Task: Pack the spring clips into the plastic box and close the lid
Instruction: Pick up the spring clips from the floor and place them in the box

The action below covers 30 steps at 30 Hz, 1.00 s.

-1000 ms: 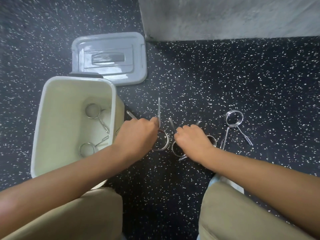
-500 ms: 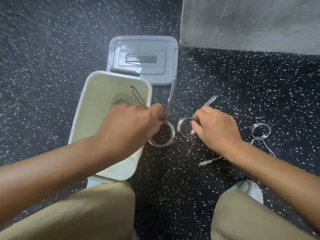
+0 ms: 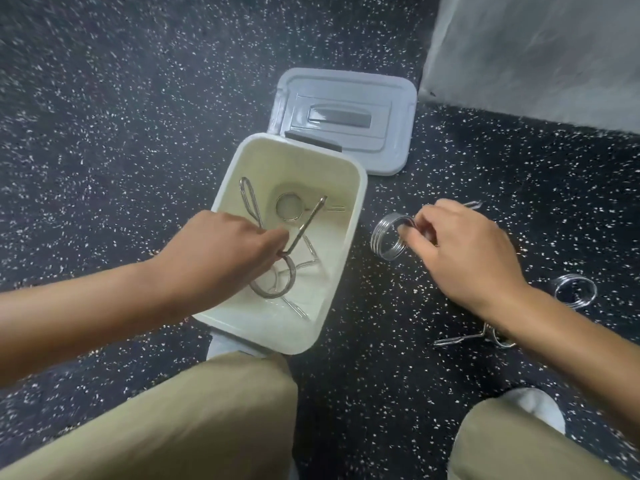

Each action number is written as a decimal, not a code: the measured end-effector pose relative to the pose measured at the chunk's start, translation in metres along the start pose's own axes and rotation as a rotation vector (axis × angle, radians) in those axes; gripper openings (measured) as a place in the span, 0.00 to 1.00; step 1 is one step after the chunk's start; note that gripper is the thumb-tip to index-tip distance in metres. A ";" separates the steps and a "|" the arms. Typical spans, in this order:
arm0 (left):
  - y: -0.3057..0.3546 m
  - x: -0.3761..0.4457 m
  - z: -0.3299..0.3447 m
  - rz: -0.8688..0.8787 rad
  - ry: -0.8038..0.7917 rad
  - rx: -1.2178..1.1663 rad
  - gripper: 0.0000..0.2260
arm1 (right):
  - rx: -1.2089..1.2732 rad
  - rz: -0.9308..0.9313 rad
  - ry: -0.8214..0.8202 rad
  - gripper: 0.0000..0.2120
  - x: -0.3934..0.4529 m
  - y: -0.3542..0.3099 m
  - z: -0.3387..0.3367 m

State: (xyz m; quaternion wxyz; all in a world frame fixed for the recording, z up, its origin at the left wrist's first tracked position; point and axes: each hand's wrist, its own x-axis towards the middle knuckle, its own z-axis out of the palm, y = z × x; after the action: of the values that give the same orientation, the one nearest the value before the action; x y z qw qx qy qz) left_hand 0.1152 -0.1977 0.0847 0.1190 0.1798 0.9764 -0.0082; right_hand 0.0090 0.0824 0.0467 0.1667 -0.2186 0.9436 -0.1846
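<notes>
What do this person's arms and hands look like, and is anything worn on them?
Both forearms are bare up to the frame edge, with no sleeves in view. The left hand and right hand wear no gloves, and no rings, watch or bracelet show. Lower down are khaki trousers over both knees, with what looks like white footwear peeking out beside them.

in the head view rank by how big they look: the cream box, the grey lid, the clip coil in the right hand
1. cream box
2. grey lid, which lies farther away and partly behind the box, so the gap is unsure
3. clip coil in the right hand
</notes>
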 end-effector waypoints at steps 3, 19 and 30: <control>-0.009 -0.003 0.023 0.106 -0.112 0.061 0.13 | 0.020 0.000 -0.006 0.15 0.003 -0.006 0.002; -0.006 0.016 0.130 0.513 -0.500 0.361 0.12 | 0.064 -0.076 0.029 0.16 0.030 -0.042 -0.009; -0.008 0.009 0.133 0.361 -0.474 0.271 0.12 | 0.031 -0.107 -0.267 0.18 0.081 -0.100 -0.034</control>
State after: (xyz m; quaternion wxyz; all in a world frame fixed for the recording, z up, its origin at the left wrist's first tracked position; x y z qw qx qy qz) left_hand 0.1347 -0.2102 -0.0466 0.3177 0.3572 0.8639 -0.1586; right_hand -0.0380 -0.0302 0.1000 0.2841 -0.2887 0.8970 -0.1772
